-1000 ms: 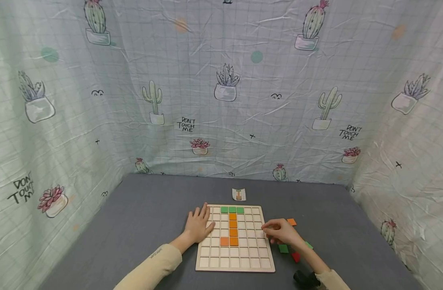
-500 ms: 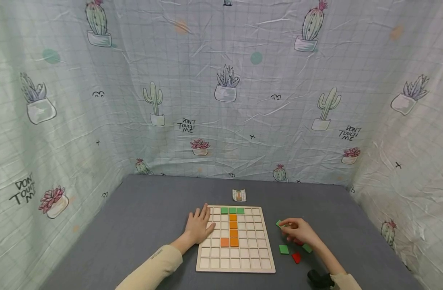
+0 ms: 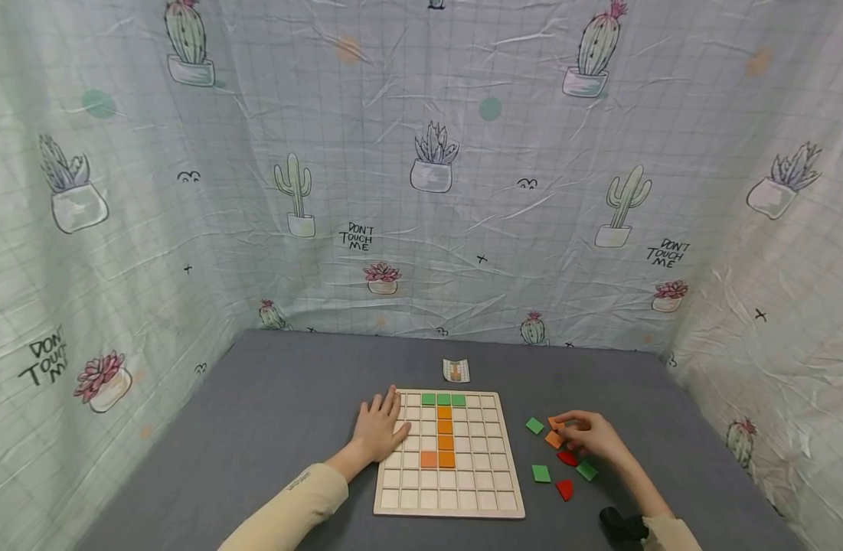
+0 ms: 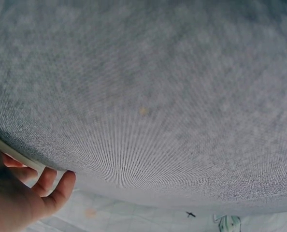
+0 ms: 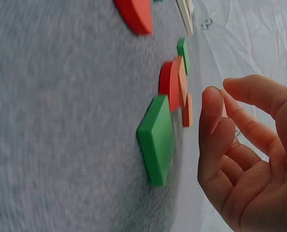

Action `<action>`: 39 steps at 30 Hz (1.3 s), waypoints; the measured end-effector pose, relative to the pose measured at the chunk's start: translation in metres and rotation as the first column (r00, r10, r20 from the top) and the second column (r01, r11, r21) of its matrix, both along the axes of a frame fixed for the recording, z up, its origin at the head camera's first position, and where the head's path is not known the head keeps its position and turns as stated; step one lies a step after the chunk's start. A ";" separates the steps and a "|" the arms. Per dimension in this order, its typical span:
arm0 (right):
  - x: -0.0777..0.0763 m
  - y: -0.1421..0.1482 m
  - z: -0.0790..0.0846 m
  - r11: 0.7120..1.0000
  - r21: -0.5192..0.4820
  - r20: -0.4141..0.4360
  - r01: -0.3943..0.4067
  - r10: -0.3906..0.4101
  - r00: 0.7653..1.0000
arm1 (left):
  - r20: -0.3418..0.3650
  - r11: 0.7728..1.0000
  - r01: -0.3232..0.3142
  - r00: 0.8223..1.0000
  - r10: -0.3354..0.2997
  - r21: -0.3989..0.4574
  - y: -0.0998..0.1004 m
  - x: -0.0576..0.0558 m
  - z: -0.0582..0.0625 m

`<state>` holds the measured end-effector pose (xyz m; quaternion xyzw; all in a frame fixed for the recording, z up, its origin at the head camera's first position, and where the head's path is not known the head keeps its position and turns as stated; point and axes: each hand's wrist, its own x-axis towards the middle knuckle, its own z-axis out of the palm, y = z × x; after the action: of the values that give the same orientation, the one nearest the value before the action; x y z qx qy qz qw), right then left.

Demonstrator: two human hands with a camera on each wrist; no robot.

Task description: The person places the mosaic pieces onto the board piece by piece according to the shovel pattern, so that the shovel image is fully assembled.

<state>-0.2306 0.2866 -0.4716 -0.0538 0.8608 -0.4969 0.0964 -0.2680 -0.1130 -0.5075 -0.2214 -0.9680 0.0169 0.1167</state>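
My left hand point(image 3: 376, 430) rests with fingers spread on the left edge of a wooden grid board point(image 3: 409, 501). In the left wrist view its fingertips point(image 4: 66, 180) reach along the board's edge. Three green tiles point(image 3: 443, 399) sit in the board's far row, with a column of orange tiles point(image 3: 445, 427) below and one lighter orange tile point(image 3: 428, 460) beside it. My right hand point(image 3: 592, 435) hovers with loosely bent fingers by two loose orange tiles point(image 3: 553, 440). In the right wrist view, nothing shows between its thumb and index finger.
Right of the board lie loose green tiles point(image 3: 541, 474) and two red rounded-edge pieces point(image 3: 564, 490). A small printed pattern card point(image 3: 455, 371) lies behind the board. A cactus-print curtain point(image 3: 490, 229) surrounds the grey tabletop point(image 3: 290, 398).
My right hand has moved right, from the board's edge past a loose green tile to the orange tiles. That green tile now lies uncovered. The left hand stays put.
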 end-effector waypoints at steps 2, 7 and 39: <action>0.000 0.003 -0.001 1.000 0.017 0.004 0.017 -0.017 1.000 | 0.004 1.000 0.001 1.000 -0.001 0.000 0.000 0.001 0.000; -0.003 0.009 -0.004 0.997 0.069 0.001 0.042 -0.042 0.999 | 0.007 1.000 0.001 1.000 -0.001 0.011 0.000 0.002 0.001; -0.028 0.012 -0.012 0.979 0.191 0.040 0.074 -0.083 0.996 | -0.008 1.000 -0.003 1.000 0.003 -0.018 0.000 -0.002 -0.001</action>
<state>-0.2589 0.2985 -0.4836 0.0014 0.9030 -0.4174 0.1020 -0.2696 -0.1132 -0.5088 -0.2207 -0.9677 0.0269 0.1186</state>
